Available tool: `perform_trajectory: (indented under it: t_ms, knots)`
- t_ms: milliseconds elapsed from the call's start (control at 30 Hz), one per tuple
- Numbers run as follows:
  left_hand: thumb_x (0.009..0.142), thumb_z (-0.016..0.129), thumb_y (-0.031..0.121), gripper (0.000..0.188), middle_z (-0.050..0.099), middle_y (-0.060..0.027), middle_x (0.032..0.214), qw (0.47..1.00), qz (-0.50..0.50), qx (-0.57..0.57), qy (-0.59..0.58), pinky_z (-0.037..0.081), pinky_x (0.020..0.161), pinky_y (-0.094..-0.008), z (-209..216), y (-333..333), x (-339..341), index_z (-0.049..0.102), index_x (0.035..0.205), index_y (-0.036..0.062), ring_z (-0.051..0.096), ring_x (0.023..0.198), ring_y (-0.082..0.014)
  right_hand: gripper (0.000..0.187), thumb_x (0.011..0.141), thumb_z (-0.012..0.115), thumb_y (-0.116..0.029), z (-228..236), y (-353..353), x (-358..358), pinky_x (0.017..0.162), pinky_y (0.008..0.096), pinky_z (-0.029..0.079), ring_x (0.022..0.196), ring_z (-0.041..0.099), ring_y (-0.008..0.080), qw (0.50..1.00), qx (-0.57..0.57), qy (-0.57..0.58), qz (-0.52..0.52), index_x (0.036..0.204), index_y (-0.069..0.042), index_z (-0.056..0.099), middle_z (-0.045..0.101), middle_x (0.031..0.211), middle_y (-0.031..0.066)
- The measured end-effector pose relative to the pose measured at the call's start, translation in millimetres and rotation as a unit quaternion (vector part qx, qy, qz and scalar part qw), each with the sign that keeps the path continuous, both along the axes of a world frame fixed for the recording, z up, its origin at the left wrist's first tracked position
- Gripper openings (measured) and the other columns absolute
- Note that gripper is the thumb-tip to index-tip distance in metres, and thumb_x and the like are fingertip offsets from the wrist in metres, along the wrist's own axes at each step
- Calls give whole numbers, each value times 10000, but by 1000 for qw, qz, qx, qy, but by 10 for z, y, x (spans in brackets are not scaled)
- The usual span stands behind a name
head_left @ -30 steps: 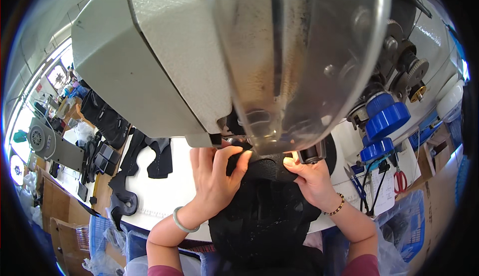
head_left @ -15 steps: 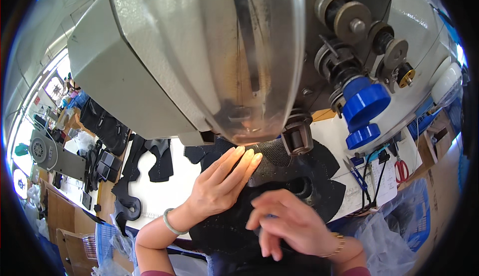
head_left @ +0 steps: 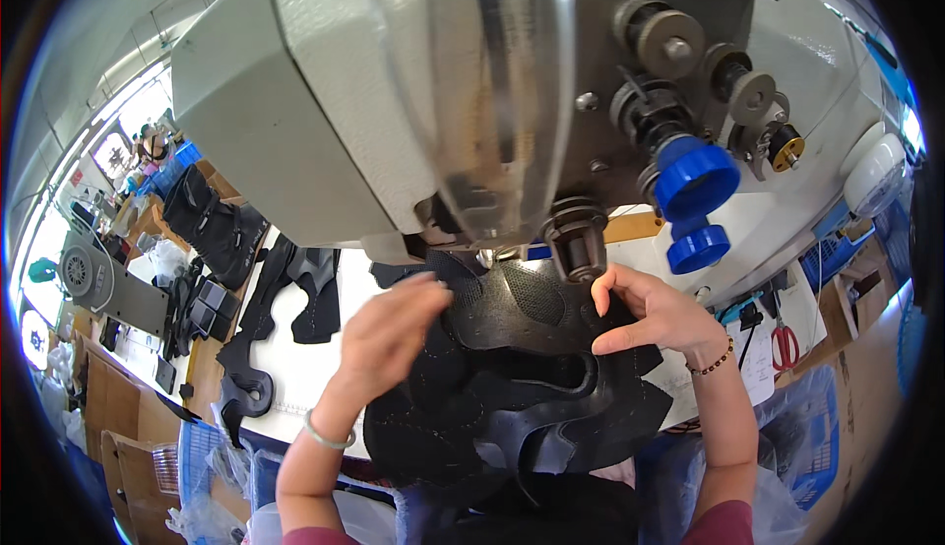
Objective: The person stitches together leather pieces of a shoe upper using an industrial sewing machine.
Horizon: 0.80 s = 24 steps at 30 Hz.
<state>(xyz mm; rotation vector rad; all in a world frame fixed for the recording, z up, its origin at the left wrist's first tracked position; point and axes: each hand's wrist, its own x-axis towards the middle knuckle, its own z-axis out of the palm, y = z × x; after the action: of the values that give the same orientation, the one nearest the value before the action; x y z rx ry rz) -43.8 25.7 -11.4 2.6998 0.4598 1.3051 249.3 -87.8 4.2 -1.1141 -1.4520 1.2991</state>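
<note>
Below the head of a pale grey sewing machine [head_left: 325, 63], a black stitched piece [head_left: 532, 319] of smooth and mesh-textured material lies under the needle area. More black material [head_left: 433, 427] hangs in folds toward me from it. My left hand [head_left: 389, 333], smeared by motion, is over the piece's left edge; how its fingers are held cannot be made out. At the piece's right side, my right hand [head_left: 655, 317] is open, with thumb and forefinger spread apart beside the presser bar [head_left: 578, 240]. The thumb tip meets the black material.
Cut black pieces [head_left: 261, 319] lie on the white tabletop [head_left: 295, 378] at left, with a black boot [head_left: 212, 225] behind them. Red-handled scissors [head_left: 785, 343] lie at right. Blue knobs [head_left: 697, 181] stick out from the machine. Blue baskets [head_left: 817, 437] with clear plastic stand below.
My right hand has moved up and right from in front of the piece to its right side. My left hand has drawn left, off the mesh patch. The black piece has shifted, its folds now showing.
</note>
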Motion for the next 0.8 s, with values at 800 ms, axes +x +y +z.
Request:
perform_trajectory:
  t_ms: [800]
  knots:
    - [951, 404, 431, 541, 592, -104, 1071, 631, -113, -726, 249, 376, 923, -290, 541, -513, 374, 538, 1133, -61, 507, 1058, -177, 261, 817, 636, 2, 196, -178, -281, 797, 317, 552, 914, 641, 220, 908, -164, 385, -14, 984, -79, 453, 578, 1008, 93]
